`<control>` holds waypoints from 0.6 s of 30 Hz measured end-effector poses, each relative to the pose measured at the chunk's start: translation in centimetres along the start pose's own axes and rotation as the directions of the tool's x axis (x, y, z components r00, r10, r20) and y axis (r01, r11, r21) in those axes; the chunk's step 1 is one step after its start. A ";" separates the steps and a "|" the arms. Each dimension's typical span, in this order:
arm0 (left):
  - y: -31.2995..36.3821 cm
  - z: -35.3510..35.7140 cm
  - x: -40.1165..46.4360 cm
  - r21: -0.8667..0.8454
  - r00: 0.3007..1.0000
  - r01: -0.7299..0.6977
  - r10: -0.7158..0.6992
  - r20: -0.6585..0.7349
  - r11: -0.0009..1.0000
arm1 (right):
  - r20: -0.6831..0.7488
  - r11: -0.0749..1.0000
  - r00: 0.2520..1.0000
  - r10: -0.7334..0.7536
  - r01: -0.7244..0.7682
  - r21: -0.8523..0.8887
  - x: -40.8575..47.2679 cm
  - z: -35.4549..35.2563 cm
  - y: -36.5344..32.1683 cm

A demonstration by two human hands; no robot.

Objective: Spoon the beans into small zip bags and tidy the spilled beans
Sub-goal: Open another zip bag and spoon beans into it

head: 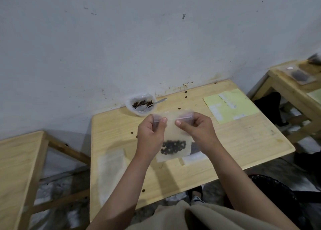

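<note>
Scuffed grey wall behind, wooden desk (243, 142) against it. I see both hands up over desk centre w/ a clear zip bag (173, 125) stretched between them. Left hand (151, 134) has its grip pinching the bag's top left corner, thumb pressed on front; right hand (196, 125) pinches the top right corner the same way. Beans (173, 147) sit in a dark clump at the bag's bottom. Behind the bag, near the wall: white bowl (140, 104) w/ more beans and a spoon (156, 103) inside, handle sticking out right. Loose spilled beans (178, 108) dot the desk around the bag. Empty bags (111, 163) lie left of it, yellow sheet (231, 106) to its right.
</note>
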State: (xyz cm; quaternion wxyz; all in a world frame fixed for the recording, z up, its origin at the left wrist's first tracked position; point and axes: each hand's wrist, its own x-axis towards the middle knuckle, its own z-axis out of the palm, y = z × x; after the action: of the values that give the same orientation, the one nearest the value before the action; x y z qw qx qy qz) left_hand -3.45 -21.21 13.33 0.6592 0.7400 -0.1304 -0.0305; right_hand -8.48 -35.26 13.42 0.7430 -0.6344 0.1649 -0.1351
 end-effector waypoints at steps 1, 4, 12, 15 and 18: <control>0.0 0.1 0.1 -0.004 1.000 -0.001 0.001 0.004 1.000 | -0.004 1.000 1.000 0.010 -0.010 0.005 0.0 0.1 -0.1; 0.0 0.3 0.2 -0.050 0.999 0.032 -0.032 0.004 0.998 | -0.020 0.999 1.000 0.018 -0.016 0.051 0.4 0.1 -0.5; 0.7 1.0 0.8 -0.156 0.993 0.076 -0.060 0.104 0.985 | 0.007 0.996 0.998 -0.060 0.059 0.065 0.7 -0.6 -1.0; 1.2 1.5 0.9 -0.197 0.993 0.077 -0.057 0.104 0.977 | 0.026 0.995 0.997 -0.077 0.075 0.070 0.7 -0.8 -1.3; 1.1 1.9 1.0 -0.172 0.995 0.056 -0.042 0.085 0.984 | 0.039 0.995 0.997 -0.072 0.069 0.067 0.6 -0.9 -1.4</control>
State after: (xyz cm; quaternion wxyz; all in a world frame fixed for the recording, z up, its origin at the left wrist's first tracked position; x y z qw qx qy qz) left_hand -3.10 -23.41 14.30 0.7144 0.6808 -0.1356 -0.0881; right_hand -8.29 -36.56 14.58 0.7614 -0.6178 0.1225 -0.1533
